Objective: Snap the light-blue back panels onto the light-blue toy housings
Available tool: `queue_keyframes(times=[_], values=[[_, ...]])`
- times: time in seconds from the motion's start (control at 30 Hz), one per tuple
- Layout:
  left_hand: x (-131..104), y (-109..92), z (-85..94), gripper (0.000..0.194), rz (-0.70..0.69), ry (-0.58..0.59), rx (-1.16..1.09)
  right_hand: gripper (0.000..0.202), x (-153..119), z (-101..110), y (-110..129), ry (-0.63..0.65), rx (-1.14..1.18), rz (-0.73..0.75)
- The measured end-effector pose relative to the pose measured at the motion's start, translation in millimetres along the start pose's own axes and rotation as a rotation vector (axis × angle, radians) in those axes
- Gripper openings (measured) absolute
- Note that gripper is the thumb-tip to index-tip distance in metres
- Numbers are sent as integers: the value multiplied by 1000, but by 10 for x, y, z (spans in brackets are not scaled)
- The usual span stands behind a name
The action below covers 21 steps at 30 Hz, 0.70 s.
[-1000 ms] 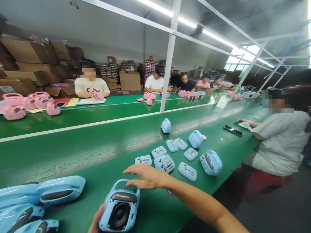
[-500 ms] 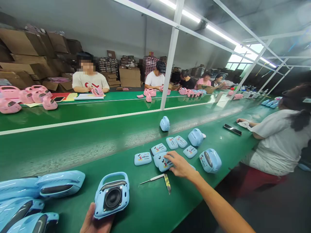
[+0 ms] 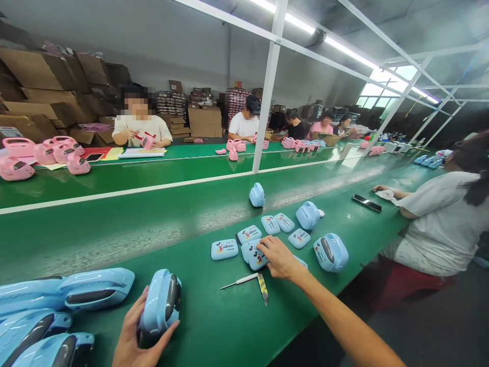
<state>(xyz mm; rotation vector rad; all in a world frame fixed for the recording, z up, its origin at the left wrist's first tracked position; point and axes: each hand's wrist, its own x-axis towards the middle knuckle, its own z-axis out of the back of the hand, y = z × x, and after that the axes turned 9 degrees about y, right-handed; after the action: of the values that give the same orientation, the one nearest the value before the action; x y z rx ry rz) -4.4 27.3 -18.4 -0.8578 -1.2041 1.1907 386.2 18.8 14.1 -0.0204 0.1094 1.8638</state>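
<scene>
My left hand grips a light-blue portable speaker low at the near edge of the table, thumb and fingers on opposite sides. Its dark strip faces right, and the speaker cone is out of sight. At the middle, my right hand has its fingers closed on the edge of a blue front cover printed with a cartoon mouse. That cover overlaps another one beneath it. Several similar covers lie around it. Just in front of my right hand are a white-handled screwdriver and a small yellow-patterned strip.
Blue speaker shells crowd the left side. Blue speakers stand right of the covers, another farther back. A phone lies near a co-worker at right. A white post rises beyond; co-workers handle pink speakers opposite.
My left hand has turned the speaker so its cone side no longer shows, and it now stands slightly farther left. My right hand stays at the cover, its fingers closer around the edge.
</scene>
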Motion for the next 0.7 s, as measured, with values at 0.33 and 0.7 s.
queue_keyframes(times=[0.33, 0.7], values=[[-98, 467, 130, 52, -389, 95, 558, 57, -93, 28, 32, 8, -85, 76], [-292, 150, 372, 62, -44, 115, 233, 60, -132, -41, -126, -24, -52, 151]])
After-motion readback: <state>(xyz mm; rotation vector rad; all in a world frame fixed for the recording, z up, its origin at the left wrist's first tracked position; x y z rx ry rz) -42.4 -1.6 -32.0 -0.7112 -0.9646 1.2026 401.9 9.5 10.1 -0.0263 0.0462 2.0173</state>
